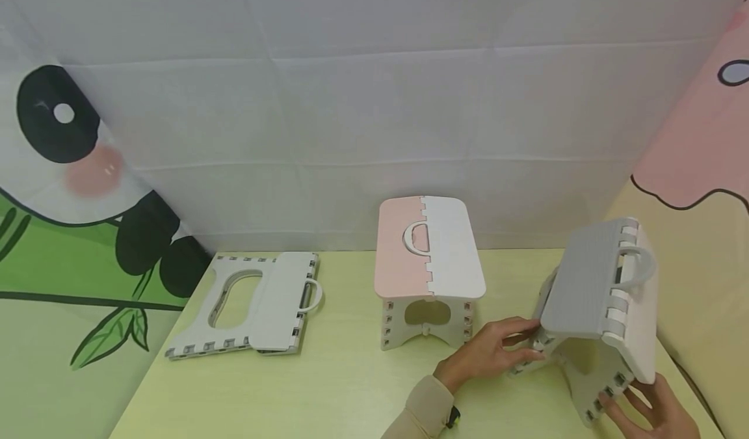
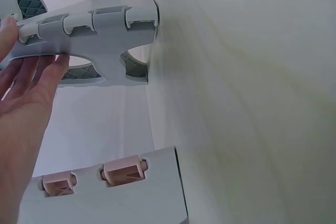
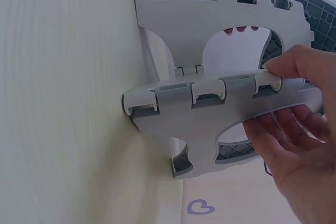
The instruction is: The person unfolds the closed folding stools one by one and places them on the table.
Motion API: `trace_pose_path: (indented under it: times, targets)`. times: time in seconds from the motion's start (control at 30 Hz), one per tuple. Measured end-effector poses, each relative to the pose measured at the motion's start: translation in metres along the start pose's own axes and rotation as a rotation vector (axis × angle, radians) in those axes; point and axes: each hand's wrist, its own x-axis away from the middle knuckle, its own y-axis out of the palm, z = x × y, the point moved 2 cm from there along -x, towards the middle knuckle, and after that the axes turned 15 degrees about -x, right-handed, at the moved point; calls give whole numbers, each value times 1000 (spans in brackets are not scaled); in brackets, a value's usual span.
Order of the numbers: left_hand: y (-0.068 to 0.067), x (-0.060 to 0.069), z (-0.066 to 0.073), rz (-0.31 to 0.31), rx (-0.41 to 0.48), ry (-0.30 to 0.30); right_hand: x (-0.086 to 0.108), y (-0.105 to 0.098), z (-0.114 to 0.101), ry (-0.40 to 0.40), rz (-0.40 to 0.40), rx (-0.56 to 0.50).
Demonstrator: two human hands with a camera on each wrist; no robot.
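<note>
A grey and white folding stool (image 1: pixel 585 283) stands partly folded at the right of the table, its top bent into a ridge with a handle (image 1: pixel 638 266) sticking out. My left hand (image 1: pixel 491 354) grips its left leg panel, thumb on the hinged edge and fingers through the cut-out, as the left wrist view shows. On the opposite side my right hand (image 3: pixel 299 135) holds the other leg panel (image 3: pixel 205 103) the same way. The two leg panels slant apart, joined by a folded piece between them.
A pink and white folding stool (image 1: pixel 404 257) stands unfolded in the middle, near the left forearm. Farther left, a white folding stool (image 1: pixel 272 315) lies flat on the pale yellow-green table (image 1: pixel 351 393). Behind hangs a white cloth (image 1: pixel 374 114).
</note>
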Motion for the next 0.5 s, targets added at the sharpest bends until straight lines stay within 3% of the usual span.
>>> trace_pose_path:
  times: [0.23,0.37,0.5]
  targets:
    - [0,1,2,-4,-28,5,0,-6,1,12,-19,-46]
    - [0,1,2,-9,-41,2,-1,-9,5,6,-37,-12]
    - [0,1,1,-9,-44,7,-2,-14,10,-18,-91,-29]
